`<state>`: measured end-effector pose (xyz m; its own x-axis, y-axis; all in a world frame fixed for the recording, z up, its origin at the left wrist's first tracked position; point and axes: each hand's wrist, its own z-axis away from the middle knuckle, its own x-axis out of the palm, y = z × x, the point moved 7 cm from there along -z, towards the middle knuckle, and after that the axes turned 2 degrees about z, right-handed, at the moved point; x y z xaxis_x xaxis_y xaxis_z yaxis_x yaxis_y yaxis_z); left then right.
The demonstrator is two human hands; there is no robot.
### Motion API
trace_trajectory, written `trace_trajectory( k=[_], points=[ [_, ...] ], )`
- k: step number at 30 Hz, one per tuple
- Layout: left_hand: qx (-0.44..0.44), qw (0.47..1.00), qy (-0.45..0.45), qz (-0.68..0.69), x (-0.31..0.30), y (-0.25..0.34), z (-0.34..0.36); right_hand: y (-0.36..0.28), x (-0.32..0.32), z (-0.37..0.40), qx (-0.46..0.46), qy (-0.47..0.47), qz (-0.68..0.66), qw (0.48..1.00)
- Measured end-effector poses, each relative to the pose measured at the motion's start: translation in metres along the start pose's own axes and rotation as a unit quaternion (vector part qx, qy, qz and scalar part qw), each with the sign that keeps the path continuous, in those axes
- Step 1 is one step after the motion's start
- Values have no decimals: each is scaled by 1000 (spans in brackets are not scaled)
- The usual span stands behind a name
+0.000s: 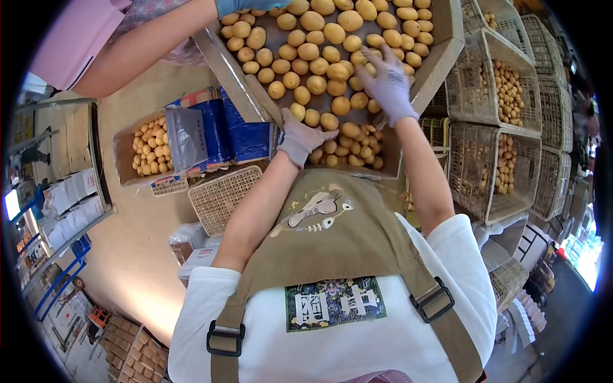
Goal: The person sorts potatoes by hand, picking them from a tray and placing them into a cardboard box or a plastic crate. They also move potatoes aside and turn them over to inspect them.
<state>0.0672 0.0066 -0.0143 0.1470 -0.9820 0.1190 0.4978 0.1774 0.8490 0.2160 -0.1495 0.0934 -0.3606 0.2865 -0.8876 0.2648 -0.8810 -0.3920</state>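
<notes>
Yellow-brown, potato-like produce [317,84] is spread over a sorting tray with raised side boards [440,70] at the top of the head view. My right hand [388,86], in a pale glove, lies over the right part of the tray with its fingers spread, touching some of the potatoes. At the tray's narrow front mouth is my left hand [301,137], also gloved, fingers up by the left board and thumb stretched out to the right. Below the mouth, against my apron [332,236], a box [393,156] holds more potatoes.
Another person's blue-gloved hand [246,6] reaches over the tray's far left. A carton of potatoes [121,153] stands at left, near an upturned plastic basket [223,198]. Stacked crates [491,204] with potatoes line the right side. Shelving [96,159] stands far left.
</notes>
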Motion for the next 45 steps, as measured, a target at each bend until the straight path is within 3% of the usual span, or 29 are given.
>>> trace_trajectory(
  k=[1,2,3,6,8,10,12,13,14,17,20,23,24,25,27,29,31,33,34,35,36,37,38,39,40,41,43,45],
  points=[
    [42,989,8,-138,1,4,0,-10,3,-3,-2,24,14,1000],
    [82,958,27,-274,1,9,0,-9,43,-4,3,39,128,991],
    [77,977,3,-201,3,4,-2,-28,33,15,-32,-35,131,990],
    [0,999,-35,-14,8,1,3,-24,30,32,-99,-88,122,984],
    [-2,953,-92,-288,12,-1,2,-15,32,36,-110,-102,145,978],
    [24,923,-114,-368,15,11,8,-19,33,43,-119,-98,183,971],
    [-26,985,-149,-86,19,8,8,-26,34,45,-116,-114,196,967],
    [-83,953,-157,244,23,-2,6,-27,35,44,-114,-122,202,965],
    [-131,813,-148,547,26,-6,6,-26,37,44,-124,-109,192,967],
    [-67,923,-127,358,18,-20,-7,-19,42,43,-130,-111,160,972],
    [-91,864,-111,483,21,-10,0,-22,36,45,-142,-71,191,969],
    [-177,785,-55,592,25,-13,5,-6,35,19,-139,-60,83,985],
    [-188,780,-36,596,27,-10,6,-4,13,14,-87,23,-41,995],
    [-200,775,-17,600,32,-8,8,1,0,3,-22,66,-77,995],
    [-200,775,-2,600,38,-4,10,-6,-30,-18,21,171,-38,984],
    [-179,786,-14,591,42,-1,7,-1,-9,-51,66,57,10,996],
    [-178,766,-25,617,44,-6,2,-9,0,-56,103,25,74,992],
    [-174,742,-35,646,41,-8,-1,1,2,-59,64,93,-36,993],
    [-152,740,-68,651,41,-2,1,5,4,-54,77,76,-229,967],
    [-153,730,-88,660,41,2,2,8,8,-45,87,56,-412,905],
    [-129,739,-110,651,38,1,-1,8,9,-31,147,29,-558,816],
    [-108,749,-136,640,36,0,-5,4,16,-18,55,-19,-759,648],
    [-64,873,-77,478,26,0,-7,-14,5,4,19,-94,-847,523],
    [-12,956,-20,294,18,7,-4,-21,-4,20,25,-104,-868,485],
    [49,994,34,96,12,20,2,-15,-3,30,14,-88,-857,507],
    [118,984,83,-103,9,36,8,-5,-1,37,4,-67,-846,529],
    [90,990,6,110,18,38,8,16,-18,56,-37,-29,-831,554],
    [34,954,-76,288,22,31,4,43,-51,95,-11,43,-815,577]
  ],
)
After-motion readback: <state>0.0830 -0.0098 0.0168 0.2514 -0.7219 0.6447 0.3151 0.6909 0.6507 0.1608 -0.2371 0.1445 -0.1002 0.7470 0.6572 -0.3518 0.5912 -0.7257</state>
